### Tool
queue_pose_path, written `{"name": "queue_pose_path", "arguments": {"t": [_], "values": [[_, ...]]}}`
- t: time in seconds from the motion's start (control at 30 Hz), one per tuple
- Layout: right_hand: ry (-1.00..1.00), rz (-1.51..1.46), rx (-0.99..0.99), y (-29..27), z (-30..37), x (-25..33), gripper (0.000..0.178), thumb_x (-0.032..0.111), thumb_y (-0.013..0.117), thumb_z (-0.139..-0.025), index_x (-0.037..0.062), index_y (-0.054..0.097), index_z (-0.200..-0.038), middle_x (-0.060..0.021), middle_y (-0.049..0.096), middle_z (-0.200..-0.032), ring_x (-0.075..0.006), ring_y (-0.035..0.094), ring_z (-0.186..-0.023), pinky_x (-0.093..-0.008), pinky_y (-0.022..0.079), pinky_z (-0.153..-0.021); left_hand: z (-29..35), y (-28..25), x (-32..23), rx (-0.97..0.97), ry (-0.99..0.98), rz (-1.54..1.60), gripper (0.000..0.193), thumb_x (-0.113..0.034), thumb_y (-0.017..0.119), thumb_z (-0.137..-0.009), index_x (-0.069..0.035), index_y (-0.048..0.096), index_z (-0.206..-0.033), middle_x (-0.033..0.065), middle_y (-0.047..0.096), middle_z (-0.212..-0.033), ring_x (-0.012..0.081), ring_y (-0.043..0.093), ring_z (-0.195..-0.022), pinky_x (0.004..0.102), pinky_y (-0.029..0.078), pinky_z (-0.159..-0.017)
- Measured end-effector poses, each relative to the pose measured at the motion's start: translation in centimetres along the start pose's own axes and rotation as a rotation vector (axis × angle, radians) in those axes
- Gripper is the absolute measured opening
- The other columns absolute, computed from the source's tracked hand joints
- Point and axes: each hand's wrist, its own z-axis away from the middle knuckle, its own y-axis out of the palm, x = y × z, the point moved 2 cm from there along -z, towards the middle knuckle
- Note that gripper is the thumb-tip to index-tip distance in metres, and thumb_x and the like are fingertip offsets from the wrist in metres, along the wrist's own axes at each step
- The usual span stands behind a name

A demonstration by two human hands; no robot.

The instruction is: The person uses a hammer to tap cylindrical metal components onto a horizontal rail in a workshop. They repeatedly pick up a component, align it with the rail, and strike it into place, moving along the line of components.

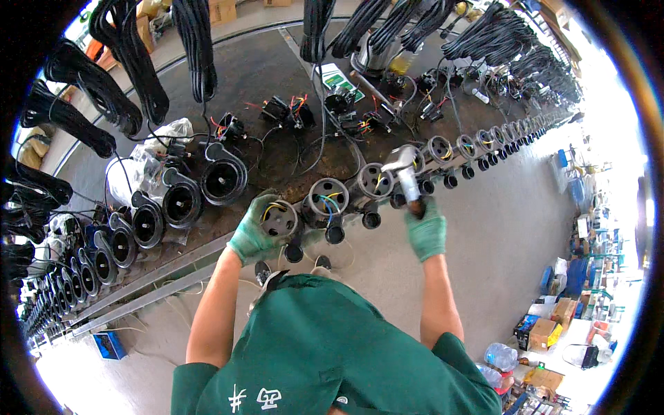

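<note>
While our left hand (pixel 253 232) in its green glove wraps around the nearest motor housing (pixel 280 220), gripping its rim to steady it, our right hand (pixel 426 230) is clenched on the handle of a silver power driver (pixel 404 168) whose head sits over a housing further along the row. We see coloured wires (pixel 330 203) poking up out of the open tops of these housings, yellow and blue among them, and that is where we judge the first risk lies: if the driver comes down off-centre, it could pinch or nick a wire lead. The two hands are well apart, on different housings, so whatever the driver bears on is not the one we are bracing; it might twist or rock on the rail (pixel 159 280) under torque. The housing in our left hand stands at the near end of the line, at the edge of the dark desk (pixel 263 76), just beside the next one with the blue wires. Further out, black volute casings (pixel 223 181) crowd the desk to the left, and loose terminal blocks (pixel 287 111) with red and orange leads lie behind. Bundles of black cable (pixel 200 48) hang overhead, near enough, we reckon, to snag a raised tool. We cannot tell whether the driver bit is actually seated.
</note>
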Motion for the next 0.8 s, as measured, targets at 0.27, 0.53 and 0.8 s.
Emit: {"name": "queue_pose_path", "arguments": {"t": [0.27,0.53,0.8], "values": [[0.155,0.218,-0.207,-2.5,-11.4,-13.4,0.028,0.017,0.070,-0.091,0.0106,0.063,-0.117,-0.0220,0.072,-0.101,-0.0445,0.068,-0.090,-0.0478,0.053,-0.079,0.4,-0.3,0.4,0.051,-0.066,0.073,0.118,-0.006,0.094,-0.063,-0.015,0.026,-0.160,0.0075,0.055,-0.141,0.0215,0.053,-0.128,0.0371,0.046,-0.111],[0.075,-0.520,-0.252,-0.5,-8.8,-12.7,0.025,0.012,0.069,-0.091,0.0039,0.068,-0.115,-0.0172,0.071,-0.093,-0.0323,0.069,-0.084,-0.0417,0.055,-0.078,3.7,3.7,6.9,-0.259,0.196,0.337,0.137,-0.017,0.098,-0.063,-0.020,0.006,-0.164,0.0114,0.035,-0.160,0.0291,0.046,-0.141,0.0450,0.040,-0.119],[-0.882,-0.360,0.812,11.4,5.0,8.3,0.043,0.004,0.060,-0.083,0.0042,0.066,-0.126,-0.0188,0.062,-0.131,-0.0335,0.063,-0.117,-0.0430,0.054,-0.097,-0.9,5.1,7.3,-0.399,-0.023,0.261,0.094,-0.010,0.091,-0.070,-0.007,0.038,-0.147,0.0100,0.054,-0.142,0.0230,0.056,-0.130,0.0380,0.048,-0.111]]}}
